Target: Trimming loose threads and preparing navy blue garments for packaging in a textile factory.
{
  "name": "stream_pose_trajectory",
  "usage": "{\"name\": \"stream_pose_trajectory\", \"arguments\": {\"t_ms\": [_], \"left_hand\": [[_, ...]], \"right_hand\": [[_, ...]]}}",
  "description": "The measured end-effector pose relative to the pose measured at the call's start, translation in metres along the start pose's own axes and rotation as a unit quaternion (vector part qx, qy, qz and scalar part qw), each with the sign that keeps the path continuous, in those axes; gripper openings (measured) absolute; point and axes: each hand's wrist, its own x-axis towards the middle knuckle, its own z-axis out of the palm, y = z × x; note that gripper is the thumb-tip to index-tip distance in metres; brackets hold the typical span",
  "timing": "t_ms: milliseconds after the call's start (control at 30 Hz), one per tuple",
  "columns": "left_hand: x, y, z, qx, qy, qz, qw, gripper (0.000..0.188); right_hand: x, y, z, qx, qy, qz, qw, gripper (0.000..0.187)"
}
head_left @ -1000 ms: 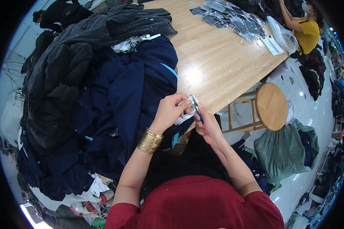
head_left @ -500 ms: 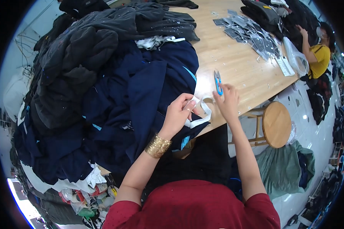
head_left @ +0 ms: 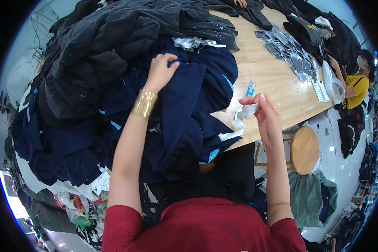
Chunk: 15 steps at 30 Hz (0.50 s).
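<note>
A navy garment with light blue trim lies in front of me on the table's left part. My left hand, a wide gold cuff on its wrist, is over the garment's far part with fingers bent and pinching its cloth. At the table's near edge my right hand pinches one end of a white strip. This strip, a tape or a roll of labels, hangs in a curl down to the garment's corner. Just beyond the right hand, blue-handled thread snips lie on the wood.
Dark grey garments are heaped at the far left. Small dark packets and a white card lie along the table's right side. A round stool stands right of the table. A person in yellow works beyond; another hand shows at the top.
My left hand has let go of the white strip and moved away onto the navy garment. The right hand has released the snips onto the table and now holds the strip.
</note>
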Motion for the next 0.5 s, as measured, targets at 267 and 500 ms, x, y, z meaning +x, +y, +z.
{"name": "stream_pose_trajectory", "arguments": {"t_ms": [267, 500], "left_hand": [[0.006, 0.022, -0.016, -0.229, -0.217, -0.007, 0.949, 0.018], [-0.012, 0.09, -0.083, -0.324, -0.363, 0.112, 0.866, 0.029]], "right_hand": [[0.008, -0.023, 0.032, -0.193, 0.011, 0.03, 0.981, 0.021], [0.026, -0.012, 0.07, -0.282, -0.086, -0.092, 0.951, 0.019]]}}
